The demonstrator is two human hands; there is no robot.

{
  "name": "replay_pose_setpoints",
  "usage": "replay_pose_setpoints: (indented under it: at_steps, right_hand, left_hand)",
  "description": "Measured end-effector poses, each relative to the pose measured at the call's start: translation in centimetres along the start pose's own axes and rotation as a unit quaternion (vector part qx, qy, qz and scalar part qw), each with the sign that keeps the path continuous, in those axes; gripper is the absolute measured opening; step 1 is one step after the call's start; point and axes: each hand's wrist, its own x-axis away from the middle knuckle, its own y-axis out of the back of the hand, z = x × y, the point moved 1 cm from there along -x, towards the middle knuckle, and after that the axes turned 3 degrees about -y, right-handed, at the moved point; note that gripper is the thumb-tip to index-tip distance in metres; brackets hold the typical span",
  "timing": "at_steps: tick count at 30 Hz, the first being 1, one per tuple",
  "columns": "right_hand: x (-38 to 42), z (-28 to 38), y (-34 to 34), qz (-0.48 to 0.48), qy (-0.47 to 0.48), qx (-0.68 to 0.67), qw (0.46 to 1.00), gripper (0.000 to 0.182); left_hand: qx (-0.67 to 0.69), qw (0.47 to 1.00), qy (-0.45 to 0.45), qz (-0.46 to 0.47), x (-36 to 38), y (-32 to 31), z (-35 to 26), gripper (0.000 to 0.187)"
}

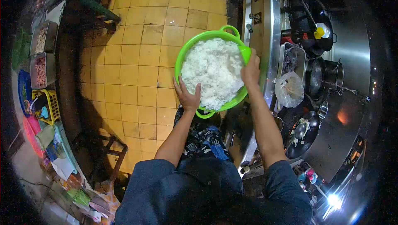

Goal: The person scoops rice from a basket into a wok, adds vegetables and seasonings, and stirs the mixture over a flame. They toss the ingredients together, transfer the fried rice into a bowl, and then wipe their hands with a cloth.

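Note:
A bright green plastic basin [180,57] with loop handles is heaped with white cooked rice [213,71]. My left hand [189,95] grips its lower left rim, thumb over the inside edge near the rice and fingers outside. On the right side, my right hand [251,70] is closed on the rim. Beside those fingers a smooth green piece [245,52], perhaps a scoop, juts in over the rice; whether my hand also touches it is hard to tell. The basin is held up over the floor in front of my body.
To the right runs a steel stove counter [271,38] with a dark wok [306,21], a pan of food [302,136] and a plastic bag [289,90]. At left, a table carries metal trays [40,70] and a yellow basket [52,107]. Yellow tiles [141,59] cover the floor.

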Motion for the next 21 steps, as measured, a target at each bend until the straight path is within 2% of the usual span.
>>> replay_pose_setpoints:
  at_steps: [2,3,5,6,8,9,10,11,12,13,15,16,17,19,20,21]
  right_hand:
    - [0.6,0.6,-3.0,0.03,-0.012,0.077,0.997,0.074]
    - [1.4,1.3,-4.3,0.062,0.008,0.038,0.997,0.063]
    - [2.2,4.3,-3.5,0.14,0.012,-0.003,0.99,0.063]
    - [2.1,3.4,-3.8,0.136,0.01,-0.005,0.991,0.063]
    - [1.3,0.6,-4.8,0.132,0.06,-0.139,0.98,0.064]
    - [1.5,0.5,-3.7,0.124,0.06,-0.141,0.98,0.064]
    - [2.4,0.2,-2.4,0.166,-0.07,-0.284,0.942,0.066]
    - [3.5,0.1,-1.3,0.203,-0.195,-0.418,0.864,0.068]
    - [4.3,-0.9,-1.9,0.146,-0.22,-0.473,0.84,0.067]
    - [5.3,-1.0,-1.3,0.138,-0.22,-0.477,0.84,0.067]
    - [6.9,-0.7,0.1,0.085,-0.253,-0.584,0.767,0.067]
    - [7.4,0.0,1.2,0.087,-0.293,-0.594,0.745,0.067]
    - [7.6,-0.1,1.5,0.081,-0.29,-0.598,0.743,0.067]
    - [8.2,-0.2,1.6,0.11,-0.274,-0.615,0.732,0.068]
    - [8.4,-0.5,1.2,0.114,-0.299,-0.607,0.727,0.069]
    - [8.6,-0.4,1.3,0.112,-0.299,-0.611,0.724,0.069]
  left_hand:
    - [-0.004,1.0,0.0,-0.002,0.0,-0.1,-0.1,0.085]
    - [-0.003,1.0,0.003,0.0,0.1,-0.1,-0.1,0.085]
    - [-0.001,1.0,0.0,0.003,0.0,0.1,-0.2,0.085]
    - [-0.01,1.0,-0.003,0.004,0.1,0.1,-0.2,0.085]
    - [-0.029,0.999,-0.027,0.006,0.0,0.2,0.0,0.085]
    - [-0.027,0.999,-0.035,0.004,0.0,0.3,0.2,0.085]
    - [-0.015,0.999,-0.027,0.025,0.0,0.4,0.4,0.085]
    - [-0.004,0.999,-0.018,0.046,0.1,0.5,0.7,0.085]
    - [0.021,0.998,-0.019,0.054,0.0,0.7,0.8,0.085]
    - [0.024,0.998,-0.028,0.056,0.1,1.1,0.5,0.085]
    - [-0.051,0.997,-0.026,0.054,-0.2,1.9,-0.8,0.085]
    - [-0.068,0.995,-0.06,0.04,-0.3,2.4,-2.4,0.075]
    - [-0.067,0.995,-0.068,0.04,-0.9,2.3,-3.3,0.075]
    - [0.077,0.956,-0.221,0.176,-2.7,2.3,-6.3,0.059]
    - [0.124,0.935,-0.242,0.226,-3.5,2.4,-8.4,0.05]
    - [0.129,0.918,-0.266,0.264,-4.1,2.2,-9.5,0.052]
